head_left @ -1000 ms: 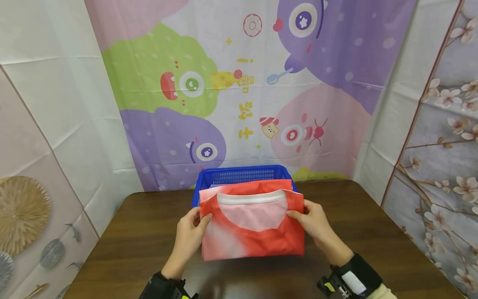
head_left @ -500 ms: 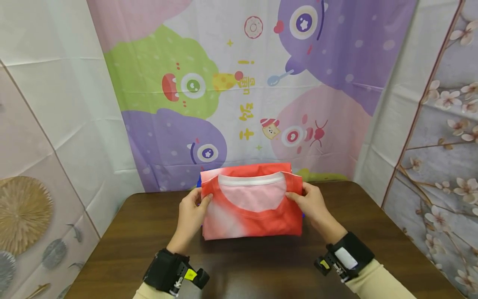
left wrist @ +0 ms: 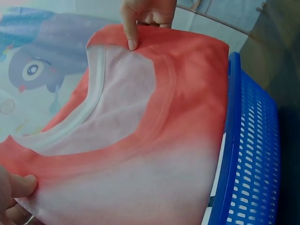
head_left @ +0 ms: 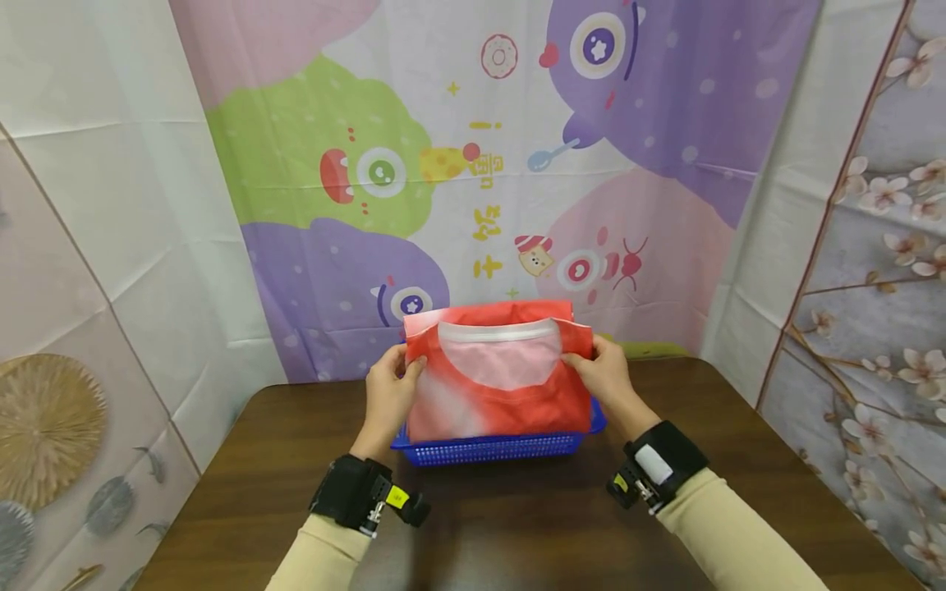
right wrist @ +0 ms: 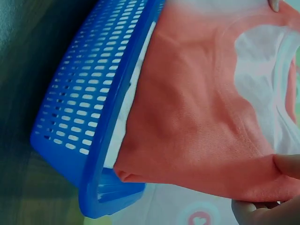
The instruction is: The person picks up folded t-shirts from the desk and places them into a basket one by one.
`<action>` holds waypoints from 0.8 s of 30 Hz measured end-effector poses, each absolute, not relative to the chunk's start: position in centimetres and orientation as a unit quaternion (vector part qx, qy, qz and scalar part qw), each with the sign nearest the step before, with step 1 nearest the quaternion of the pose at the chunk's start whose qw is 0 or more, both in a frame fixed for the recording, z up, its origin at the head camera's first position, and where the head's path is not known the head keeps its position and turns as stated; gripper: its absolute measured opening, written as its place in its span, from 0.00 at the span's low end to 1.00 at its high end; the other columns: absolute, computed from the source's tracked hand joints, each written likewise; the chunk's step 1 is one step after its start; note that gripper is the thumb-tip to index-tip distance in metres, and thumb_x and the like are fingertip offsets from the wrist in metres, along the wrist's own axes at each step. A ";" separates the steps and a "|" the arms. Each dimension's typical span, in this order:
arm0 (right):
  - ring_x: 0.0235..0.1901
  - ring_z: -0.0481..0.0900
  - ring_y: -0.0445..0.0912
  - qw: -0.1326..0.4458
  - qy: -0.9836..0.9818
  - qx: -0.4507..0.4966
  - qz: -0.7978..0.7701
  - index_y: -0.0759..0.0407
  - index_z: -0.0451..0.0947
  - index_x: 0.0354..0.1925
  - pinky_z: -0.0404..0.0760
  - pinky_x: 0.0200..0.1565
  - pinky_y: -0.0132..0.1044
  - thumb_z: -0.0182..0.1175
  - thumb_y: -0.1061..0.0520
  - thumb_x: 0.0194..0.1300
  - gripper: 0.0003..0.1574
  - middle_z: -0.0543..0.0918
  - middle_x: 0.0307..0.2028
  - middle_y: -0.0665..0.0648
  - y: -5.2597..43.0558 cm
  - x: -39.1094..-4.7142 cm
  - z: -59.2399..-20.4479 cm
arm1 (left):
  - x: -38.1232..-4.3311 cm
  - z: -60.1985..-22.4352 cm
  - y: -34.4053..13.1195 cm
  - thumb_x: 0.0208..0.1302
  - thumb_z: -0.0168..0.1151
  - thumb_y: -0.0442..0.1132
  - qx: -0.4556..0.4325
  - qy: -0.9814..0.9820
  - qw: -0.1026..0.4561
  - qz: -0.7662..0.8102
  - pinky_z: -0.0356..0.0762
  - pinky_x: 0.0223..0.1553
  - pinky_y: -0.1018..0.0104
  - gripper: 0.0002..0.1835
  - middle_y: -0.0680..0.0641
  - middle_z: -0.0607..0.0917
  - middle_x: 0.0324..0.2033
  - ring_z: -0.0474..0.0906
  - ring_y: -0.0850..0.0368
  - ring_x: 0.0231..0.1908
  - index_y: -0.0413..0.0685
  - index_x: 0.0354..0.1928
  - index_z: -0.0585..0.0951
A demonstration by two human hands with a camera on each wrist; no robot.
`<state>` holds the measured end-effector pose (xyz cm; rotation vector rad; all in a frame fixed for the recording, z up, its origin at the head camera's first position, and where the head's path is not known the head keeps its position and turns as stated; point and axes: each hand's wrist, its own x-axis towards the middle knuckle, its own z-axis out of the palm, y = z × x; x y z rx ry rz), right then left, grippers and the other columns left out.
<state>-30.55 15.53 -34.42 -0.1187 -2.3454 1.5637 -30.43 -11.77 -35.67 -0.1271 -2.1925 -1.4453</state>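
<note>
A folded red T-shirt [head_left: 510, 408] fading to pale pink, with a white neckband, is held up between both hands. My left hand [head_left: 389, 392] pinches its left upper corner, thumb in front. The right upper corner is pinched by my right hand [head_left: 604, 374] in the same way. Under and behind the shirt is a blue perforated plastic basket [head_left: 495, 449]; the shirt's lower edge overlaps its front rim in the head view. In the right wrist view, white fabric [right wrist: 123, 124] shows inside the basket [right wrist: 89, 93], beside the shirt's lower edge.
The basket stands on a dark brown wooden table [head_left: 488, 525], toward its far edge. Behind the table hangs a cartoon-printed cloth [head_left: 473, 189]. Floral-patterned curtains close off the right side [head_left: 872, 312], and a pale curtain [head_left: 148, 213] the left.
Both hands have moved forward, carrying the shirt farther away and over the basket. The basket's front side, hidden half a second ago, now shows below the shirt.
</note>
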 end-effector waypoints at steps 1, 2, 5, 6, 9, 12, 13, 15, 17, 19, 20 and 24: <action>0.38 0.79 0.50 0.165 -0.819 -0.043 0.548 0.74 0.76 0.49 0.76 0.37 0.28 0.61 0.64 0.60 0.20 0.82 0.46 0.73 15.5 -30.8 -34.6 | -30.7 -35.7 -11.7 0.63 0.60 0.31 -0.047 -0.805 0.254 -0.533 0.67 0.30 0.76 0.10 0.33 0.86 0.35 0.75 0.55 0.30 0.32 0.44 0.81; 0.38 0.79 0.51 0.170 -0.819 -0.044 0.547 0.75 0.76 0.49 0.76 0.37 0.28 0.61 0.64 0.59 0.20 0.82 0.46 0.74 15.4 -31.1 -34.8 | -30.9 -35.8 -11.7 0.63 0.60 0.31 -0.046 -0.804 0.254 -0.536 0.67 0.29 0.76 0.10 0.33 0.86 0.35 0.75 0.54 0.30 0.32 0.44 0.81; 0.38 0.79 0.54 0.184 -0.819 -0.047 0.541 0.75 0.77 0.48 0.76 0.37 0.29 0.62 0.66 0.58 0.19 0.82 0.45 0.74 15.2 -31.8 -35.4 | -31.7 -36.3 -11.5 0.62 0.60 0.31 -0.039 -0.803 0.260 -0.535 0.67 0.29 0.76 0.09 0.33 0.86 0.35 0.75 0.53 0.30 0.32 0.43 0.81; 0.38 0.79 0.54 0.188 -0.820 -0.049 0.538 0.75 0.77 0.47 0.76 0.37 0.29 0.62 0.66 0.57 0.19 0.82 0.45 0.74 15.2 -32.1 -35.7 | -31.9 -36.6 -11.4 0.62 0.60 0.30 -0.037 -0.802 0.261 -0.536 0.67 0.29 0.76 0.09 0.33 0.86 0.35 0.75 0.53 0.30 0.32 0.43 0.81; 0.38 0.79 0.55 0.195 -0.818 -0.058 0.537 0.75 0.78 0.46 0.74 0.36 0.29 0.63 0.66 0.56 0.18 0.83 0.44 0.74 15.1 -32.6 -36.3 | -32.6 -37.4 -11.3 0.63 0.60 0.30 -0.033 -0.802 0.262 -0.535 0.68 0.30 0.76 0.09 0.33 0.86 0.35 0.76 0.53 0.31 0.33 0.42 0.81; 0.39 0.79 0.56 0.198 -0.818 -0.064 0.536 0.75 0.78 0.45 0.72 0.35 0.27 0.62 0.67 0.55 0.18 0.83 0.44 0.74 15.0 -33.1 -36.9 | -33.2 -38.2 -11.2 0.63 0.60 0.30 -0.036 -0.800 0.262 -0.539 0.68 0.30 0.75 0.08 0.34 0.85 0.34 0.75 0.53 0.31 0.33 0.42 0.81; 0.39 0.79 0.57 0.200 -0.819 -0.065 0.534 0.75 0.78 0.45 0.72 0.35 0.27 0.62 0.67 0.55 0.18 0.83 0.43 0.75 15.0 -33.2 -37.1 | -33.3 -38.3 -11.2 0.63 0.60 0.30 -0.036 -0.800 0.262 -0.539 0.68 0.29 0.75 0.08 0.34 0.85 0.33 0.74 0.54 0.30 0.33 0.41 0.81; 0.40 0.79 0.59 0.206 -0.824 -0.064 0.524 0.75 0.78 0.44 0.73 0.35 0.29 0.63 0.66 0.55 0.17 0.83 0.43 0.75 15.0 -33.5 -37.3 | -33.5 -38.7 -11.2 0.62 0.61 0.30 -0.036 -0.799 0.262 -0.540 0.67 0.28 0.75 0.07 0.34 0.85 0.32 0.73 0.55 0.29 0.33 0.40 0.81; 0.40 0.79 0.60 0.213 -0.827 -0.058 0.517 0.75 0.78 0.44 0.76 0.38 0.33 0.63 0.66 0.55 0.17 0.83 0.43 0.75 14.9 -33.7 -37.6 | -33.7 -39.0 -11.3 0.62 0.61 0.30 -0.037 -0.801 0.265 -0.536 0.66 0.28 0.75 0.07 0.34 0.84 0.31 0.72 0.56 0.28 0.33 0.40 0.81; 0.40 0.79 0.61 0.218 -0.831 -0.053 0.509 0.75 0.79 0.43 0.80 0.42 0.40 0.63 0.66 0.55 0.17 0.83 0.43 0.75 14.8 -33.9 -37.8 | -33.8 -39.2 -11.4 0.62 0.61 0.30 -0.037 -0.802 0.266 -0.533 0.67 0.27 0.75 0.07 0.34 0.85 0.31 0.72 0.58 0.27 0.33 0.40 0.81; 0.40 0.79 0.62 0.220 -0.833 -0.050 0.505 0.75 0.79 0.43 0.80 0.44 0.44 0.63 0.66 0.55 0.17 0.83 0.43 0.75 14.8 -34.0 -37.9 | -33.8 -39.3 -11.4 0.62 0.61 0.30 -0.036 -0.803 0.263 -0.534 0.66 0.27 0.75 0.07 0.34 0.85 0.31 0.72 0.58 0.27 0.33 0.40 0.81; 0.41 0.79 0.61 0.219 -0.838 -0.039 0.498 0.74 0.79 0.44 0.79 0.49 0.51 0.63 0.67 0.55 0.17 0.83 0.43 0.75 14.6 -34.3 -38.2 | -33.7 -39.5 -11.5 0.62 0.60 0.30 -0.034 -0.804 0.258 -0.535 0.66 0.27 0.76 0.07 0.34 0.84 0.30 0.71 0.57 0.27 0.33 0.40 0.81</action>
